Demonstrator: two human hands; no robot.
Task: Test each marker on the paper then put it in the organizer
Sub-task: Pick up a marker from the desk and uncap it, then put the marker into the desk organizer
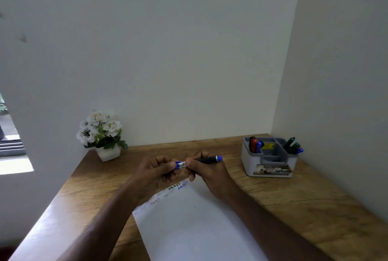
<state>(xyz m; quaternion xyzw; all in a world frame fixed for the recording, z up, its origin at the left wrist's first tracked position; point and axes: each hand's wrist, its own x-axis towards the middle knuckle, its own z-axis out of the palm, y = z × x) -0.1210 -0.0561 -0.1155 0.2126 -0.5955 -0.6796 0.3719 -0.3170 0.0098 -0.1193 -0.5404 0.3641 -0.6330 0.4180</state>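
Blue marker [198, 161], both hands' grip closed

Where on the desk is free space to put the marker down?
Bare wood lies between the flower pot and the hands, and between the paper and the organizer. The organizer's outer compartments are crowded with markers.

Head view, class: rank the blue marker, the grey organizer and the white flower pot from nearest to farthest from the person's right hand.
1. The blue marker with a black barrel, gripped by the right hand itself, above the sheet of white paper.
2. The grey plastic organizer, to the right, by the corner.
3. The white flower pot, far left, beyond the left hand.
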